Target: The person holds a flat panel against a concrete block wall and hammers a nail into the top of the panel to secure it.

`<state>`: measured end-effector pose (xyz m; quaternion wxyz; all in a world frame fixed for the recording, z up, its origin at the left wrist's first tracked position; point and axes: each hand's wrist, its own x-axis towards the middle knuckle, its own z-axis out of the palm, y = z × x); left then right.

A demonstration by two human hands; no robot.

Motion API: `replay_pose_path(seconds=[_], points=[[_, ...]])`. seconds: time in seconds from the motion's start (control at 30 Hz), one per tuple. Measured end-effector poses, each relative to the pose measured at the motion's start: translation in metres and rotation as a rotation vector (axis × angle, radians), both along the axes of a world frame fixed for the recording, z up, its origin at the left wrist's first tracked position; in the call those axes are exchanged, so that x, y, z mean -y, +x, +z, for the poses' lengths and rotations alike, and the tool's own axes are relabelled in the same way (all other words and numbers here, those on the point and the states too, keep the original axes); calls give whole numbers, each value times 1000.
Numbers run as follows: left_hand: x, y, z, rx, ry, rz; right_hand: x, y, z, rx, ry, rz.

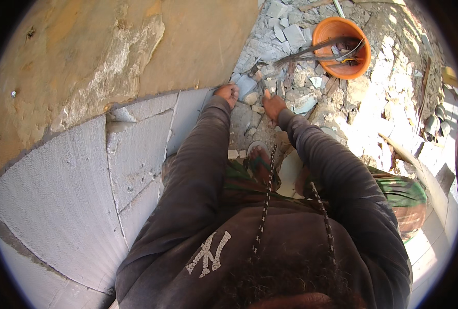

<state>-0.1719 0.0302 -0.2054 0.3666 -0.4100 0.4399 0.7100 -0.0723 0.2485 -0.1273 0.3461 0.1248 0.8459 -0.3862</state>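
Orange tub point(345, 73): round, open-topped, standing on broken ground with a jumble of small things inside.
Dark strips point(303, 52): lying across the mouth of the tub, jutting out past its left rim.
Left hand point(229, 94): left of the tub and nearer the body; curled in like a loose fist; cannot tell whether grasping anything.
Right hand point(275, 107): between left hand and tub, nearer the body than the tub; one digit stretched away from the body, the rest bent or hidden; cannot tell whether grasping a piece or released.
Rubble point(294, 36): all around the tub, mostly grey lumps and flat shards, reaching leftward to both hands.
Blue-grey chunk point(247, 84): left of the tub, just beside the left hand.
Pale blue piece point(305, 104): nearer the body than the tub, to the right of the right hand.
Grey blocks point(139, 147): well left of the tub, past the left hand; broad faces, visible joints, chipped at one upper corner.
Brown surface point(115, 62): left of the tub, bordering the grey blocks; streaked with a pale smear.
Sandalled foot point(260, 157): nearer the body than the tub, below the hands.
Shoes point(435, 123): right of the tub and nearer the body, partly in bright sunlight.
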Motion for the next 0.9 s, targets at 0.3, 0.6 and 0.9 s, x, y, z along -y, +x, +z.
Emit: replay_pose_path(seconds=[0.3,0.6,0.9], points=[[-5,-15,-14,119,-4,137,49,-17,63,398,-700,-943],[-2,-14,-12,124,75,62,100,-3,97,447,-759,-1261],[-12,-13,-11,145,2,60,102,3,106,345,-612,-1284]])
